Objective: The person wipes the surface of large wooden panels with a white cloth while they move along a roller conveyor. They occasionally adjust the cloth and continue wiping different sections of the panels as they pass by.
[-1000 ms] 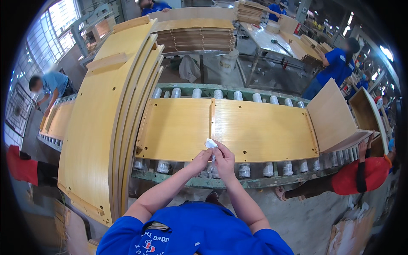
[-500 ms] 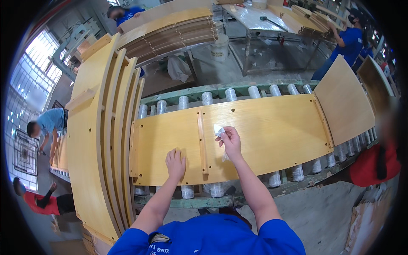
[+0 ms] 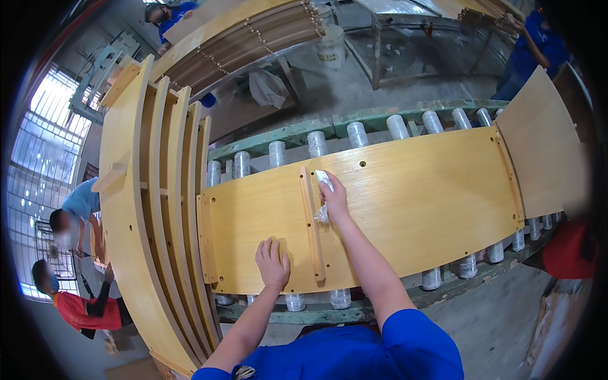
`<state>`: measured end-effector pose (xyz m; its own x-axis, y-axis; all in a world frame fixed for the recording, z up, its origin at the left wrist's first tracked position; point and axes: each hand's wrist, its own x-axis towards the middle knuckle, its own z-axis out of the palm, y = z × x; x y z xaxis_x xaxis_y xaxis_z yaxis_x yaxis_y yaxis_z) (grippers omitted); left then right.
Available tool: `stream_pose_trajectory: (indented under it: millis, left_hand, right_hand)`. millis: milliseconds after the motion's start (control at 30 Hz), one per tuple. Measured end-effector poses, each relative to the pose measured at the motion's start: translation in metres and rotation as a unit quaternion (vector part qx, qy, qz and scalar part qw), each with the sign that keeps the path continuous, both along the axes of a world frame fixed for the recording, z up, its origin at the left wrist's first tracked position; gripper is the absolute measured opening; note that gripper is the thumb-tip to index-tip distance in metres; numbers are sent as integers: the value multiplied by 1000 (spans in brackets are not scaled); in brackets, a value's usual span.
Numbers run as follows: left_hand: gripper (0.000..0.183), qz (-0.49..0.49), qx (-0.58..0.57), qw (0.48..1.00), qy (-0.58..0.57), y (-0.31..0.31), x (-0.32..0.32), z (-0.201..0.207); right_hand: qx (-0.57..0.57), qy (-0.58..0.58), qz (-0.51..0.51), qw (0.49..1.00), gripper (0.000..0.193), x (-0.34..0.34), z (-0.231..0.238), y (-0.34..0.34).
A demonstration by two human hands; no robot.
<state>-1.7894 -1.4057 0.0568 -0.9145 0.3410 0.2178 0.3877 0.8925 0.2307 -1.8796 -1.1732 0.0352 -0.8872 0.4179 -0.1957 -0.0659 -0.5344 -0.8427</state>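
A long yellow wooden panel [image 3: 418,196] lies across the conveyor rollers in front of me. My left hand [image 3: 273,265] rests on it with its fingers stretched out, left of a narrow wooden strip [image 3: 311,225] that crosses the panel. Just right of that strip, my right hand [image 3: 337,199] is closed around a crumpled white plastic piece [image 3: 323,180]. One end of the piece points past the fingers toward the strip's far end, and a loose part hangs below them. Small dark holes dot the panel; more strips run along its two ends.
Several yellow panels [image 3: 123,221] stand on edge at my left. A plain board [image 3: 538,145] leans at the panel's right end. Rollers [image 3: 358,134] sit in a green frame [image 3: 285,152]. Beyond are a stack of boards [image 3: 247,41], a white bucket [image 3: 330,47] and co-workers.
My right hand has moved left and slightly away from me with the white plastic piece, closer to the strip. The left hand stays flat on the panel. My view has shifted slightly.
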Motion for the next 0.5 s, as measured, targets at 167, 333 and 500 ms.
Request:
stream_pose_trajectory:
  millis: [167, 333, 500]
  left_hand:
    - [40, -3, -3, 1000, -12, 2, -2, -1]
    - [41, 0, -9, 1000, -15, -1, -2, -4]
    - [42, -4, -14, 1000, -19, -1, -3, -5]
  right_hand:
    - [179, -61, -47, 981, 30, -14, -6, -8]
    - [366, -54, -94, 924, 27, -18, 0, -18]
    - [409, -69, -92, 905, 25, -20, 7, -20]
